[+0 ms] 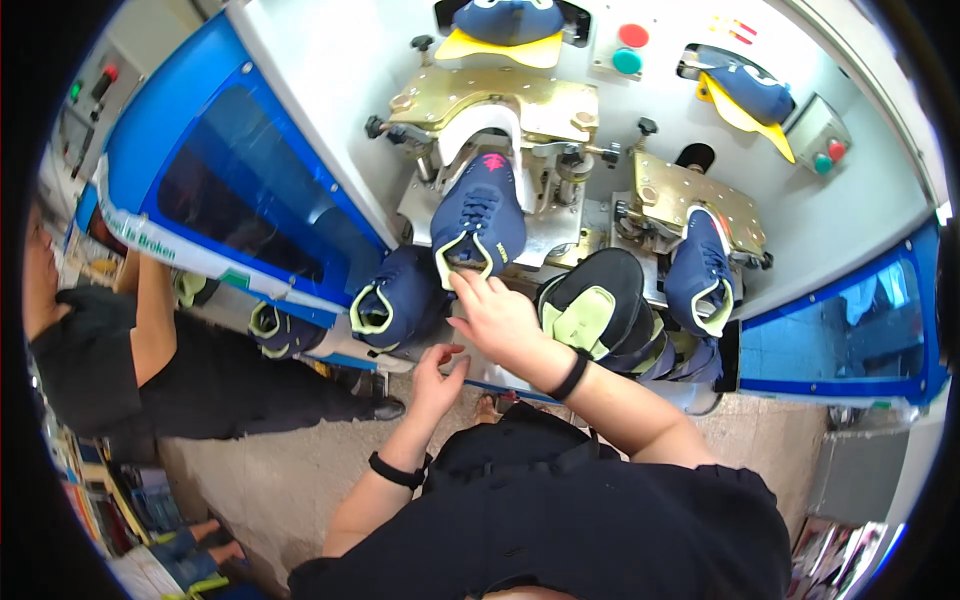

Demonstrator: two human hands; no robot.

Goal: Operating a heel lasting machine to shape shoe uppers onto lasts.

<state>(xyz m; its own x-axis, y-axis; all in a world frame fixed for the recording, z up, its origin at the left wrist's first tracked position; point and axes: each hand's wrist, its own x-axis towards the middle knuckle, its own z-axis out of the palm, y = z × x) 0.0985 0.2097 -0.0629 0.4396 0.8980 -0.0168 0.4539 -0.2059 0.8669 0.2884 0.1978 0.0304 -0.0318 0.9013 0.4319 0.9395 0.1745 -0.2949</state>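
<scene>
A dark blue sneaker (482, 205) with a lime-green collar lining and a pink mark on its toe points into a pale curved pad (485, 125) of the machine. My right hand (498, 318) grips it at the heel, fingertips on the collar's rear edge and thumb lower down. My left hand (436, 382) hangs below and to the left, its fingers loosely bent and apart, with nothing in it. Just left of the held shoe lies a similar blue sneaker (398, 300).
Brass-coloured plates with knobs (540, 100) surround the shoe. On the right, another sneaker (700, 270) sits at a second station, beside black-and-green shoe parts (600, 300). Red and green buttons (628, 50) are on the back wall. A co-worker (100, 350) stands left, past the blue door (240, 170).
</scene>
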